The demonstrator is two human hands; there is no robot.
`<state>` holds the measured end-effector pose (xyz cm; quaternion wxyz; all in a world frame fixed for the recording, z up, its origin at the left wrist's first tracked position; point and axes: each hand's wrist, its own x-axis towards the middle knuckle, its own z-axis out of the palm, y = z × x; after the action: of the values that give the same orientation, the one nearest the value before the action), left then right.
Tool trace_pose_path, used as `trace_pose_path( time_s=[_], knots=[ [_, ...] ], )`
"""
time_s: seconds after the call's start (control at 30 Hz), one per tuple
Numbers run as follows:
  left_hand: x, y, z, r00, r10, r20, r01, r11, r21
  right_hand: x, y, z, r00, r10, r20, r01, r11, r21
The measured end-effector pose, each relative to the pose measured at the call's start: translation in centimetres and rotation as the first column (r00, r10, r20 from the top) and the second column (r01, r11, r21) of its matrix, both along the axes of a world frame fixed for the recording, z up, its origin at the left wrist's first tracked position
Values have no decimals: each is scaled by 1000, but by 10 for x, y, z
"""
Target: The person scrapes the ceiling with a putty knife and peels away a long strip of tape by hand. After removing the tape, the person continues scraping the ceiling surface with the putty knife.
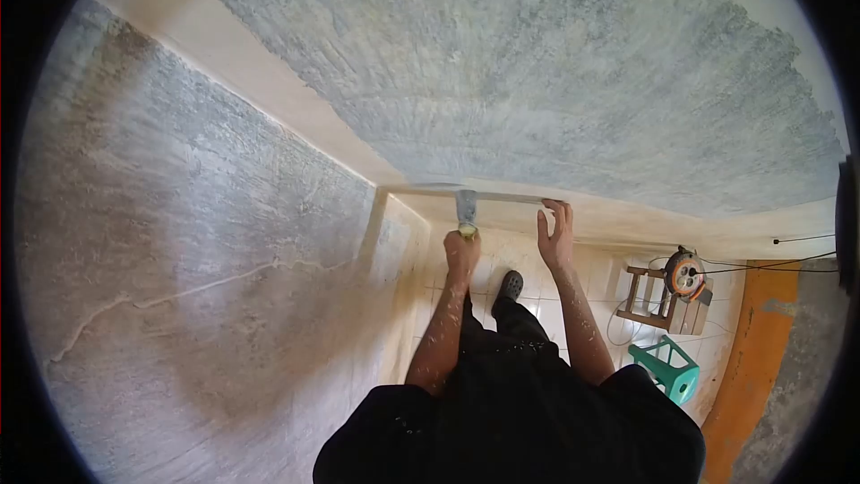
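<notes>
My left hand (462,253) is closed round the handle of a scraper (467,206). Its flat grey blade points away from me and meets the wall just below a thin dark edge. To the right, my right hand (556,237) has its fingers raised and apart, with the tips at or against the wall; contact is hard to make out. Nothing shows in that hand. Above both hands, the wall in front (502,81) carries a broad rough grey patch bordered by smoother cream paint. Pale flecks dot both forearms.
A side wall (206,242) with a crack meets the front wall in a corner at left. On the tiled floor stand a wooden stool (647,296), a cable reel (685,274) with black cords and a green plastic stool (667,369). My shoe (511,287) shows below.
</notes>
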<state>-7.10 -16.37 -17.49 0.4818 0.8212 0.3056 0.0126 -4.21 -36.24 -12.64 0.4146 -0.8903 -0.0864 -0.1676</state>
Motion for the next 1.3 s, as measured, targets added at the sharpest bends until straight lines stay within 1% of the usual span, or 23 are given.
trace_pose_path(
  time_s=[0.07, 0.1, 0.17, 0.2, 0.23, 0.3, 0.33, 0.43, 0.5, 0.57, 0.6, 0.7, 0.8, 0.87, 0.9, 0.97, 1.0, 1.1, 1.13, 1.17, 1.2, 1.23, 1.3],
  knots=[
    [5, 6, -3, 997, 25, -69, -26, 1000, -7, 1, 1, 2, 1000, 12, 11, -12, 1000, 7],
    [19, 7, 12, 1000, -5, 27, 5, 1000, -1, 9, 3, 3, 1000, 22, 14, -22, 1000, 16],
    [25, -2, 62, 980, -83, 179, 83, 996, 8, 1, -2, -1, 999, 26, -21, -25, 999, 26],
    [27, 0, 82, 978, -102, 182, 103, 995, 5, -8, -2, -2, 999, 19, -43, -18, 999, 31],
    [24, 0, 70, 983, -68, 169, 70, 997, -8, -6, -1, 1, 999, 18, -44, -16, 999, 37],
    [17, 6, 13, 988, -2, 157, 6, 1000, -25, 2, 2, 7, 999, 27, -30, -25, 998, 50],
    [6, 9, -23, 989, -48, 139, 34, 995, 97, 1, 1, 8, 999, 33, -25, -31, 998, 55],
    [15, 7, -8, 996, 41, 84, -36, 998, -53, 1, -2, 11, 999, 37, -31, -36, 998, 47],
    [8, 6, -17, 1000, 22, 22, -20, 994, -111, 0, -3, 12, 998, 49, -51, -47, 998, 40],
    [1, 4, 9, 996, -61, 65, 52, 990, 129, 8, 1, 14, 997, 48, -54, -45, 998, 53],
    [-1, 4, 12, 998, -55, -4, 55, 995, 78, 0, -1, 13, 996, 49, -75, -45, 997, 54],
    [14, 4, 27, 997, 9, 76, -6, 999, -47, 2, -1, 9, 998, 45, -31, -44, 998, 55],
    [0, 5, 25, 992, -78, 104, 77, 997, 11, 0, -1, 10, 997, 43, -67, -38, 997, 73],
    [-7, 10, 2, 991, -99, 88, 89, 990, 106, -5, -2, 6, 997, 35, -68, -31, 997, 67],
    [-3, 12, 7, 990, -106, 91, 91, 983, 157, -1, 0, 7, 998, 35, -55, -32, 997, 66],
    [19, 10, 16, 991, -66, 114, 64, 998, 27, 11, 0, 9, 999, 36, -21, -35, 998, 44],
    [10, 7, 18, 995, -45, 93, 49, 998, -46, 0, -2, 7, 999, 38, -35, -37, 999, 28],
    [-7, 9, 13, 990, -125, 66, 116, 985, 124, -1, 0, 10, 998, 32, -57, -27, 997, 73],
    [-5, 9, 12, 996, -82, -33, 85, 993, 87, -1, 1, 9, 999, 22, -49, -19, 997, 68],
    [5, 8, 12, 994, -101, 32, 99, 993, 58, 3, -1, 9, 999, 24, -46, -21, 998, 66],
    [21, 6, 43, 988, -120, 97, 118, 993, 33, 7, -1, 9, 999, 23, -42, -20, 998, 67],
    [22, 5, 61, 980, -138, 141, 139, 990, 5, 0, -1, 6, 998, 22, -61, -18, 998, 67],
    [22, 4, 68, 980, -115, 163, 117, 993, -3, -5, 1, 5, 997, 26, -71, -21, 997, 74]
  ],
)
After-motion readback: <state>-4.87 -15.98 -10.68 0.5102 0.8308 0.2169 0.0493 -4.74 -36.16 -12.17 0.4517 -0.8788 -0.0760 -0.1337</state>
